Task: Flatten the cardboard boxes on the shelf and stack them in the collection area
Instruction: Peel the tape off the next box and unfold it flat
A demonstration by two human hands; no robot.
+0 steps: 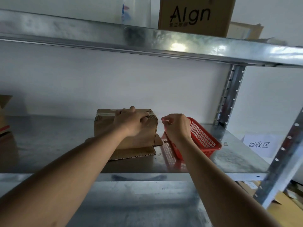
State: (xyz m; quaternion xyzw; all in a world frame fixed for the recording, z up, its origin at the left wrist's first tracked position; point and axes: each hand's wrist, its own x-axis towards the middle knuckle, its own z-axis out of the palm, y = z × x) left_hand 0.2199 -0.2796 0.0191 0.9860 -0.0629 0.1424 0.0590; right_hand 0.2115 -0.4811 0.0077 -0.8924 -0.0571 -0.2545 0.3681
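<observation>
Two hands are at work on the middle shelf (pixel 49 136) of a galvanised rack, and the findings run left to right. At the far left edge a partly seen cardboard box (pixel 5 115) stands on that shelf, untouched. Toward the centre sits the small cardboard box (pixel 139 138) now being handled; it stands upright with its lower flaps splayed flat on the metal and a strip of tape (pixel 105 114) across its top. The left hand (pixel 131 120) lies over the box's top right corner, fingers wrapped onto the top edge, gripping it. Just beside it, the right hand (pixel 176 126) hovers apart from the box with finger and thumb pinched together; whether it holds a scrap of tape I cannot tell. Behind that hand rests a red mesh basket (pixel 203 138). On the upper shelf stands a larger printed box (pixel 195 15), not yet flattened. At far right a paper sign (pixel 260 145) marks what I judge to be the collection area, with flat cardboard (pixel 285 208) on the floor below. Assessment: the tape seam is the present step. It would be done well by steadying the box firmly with the left hand, peeling the tape fully clear, then pressing opposite corners so the walls fold along their creases.
</observation>
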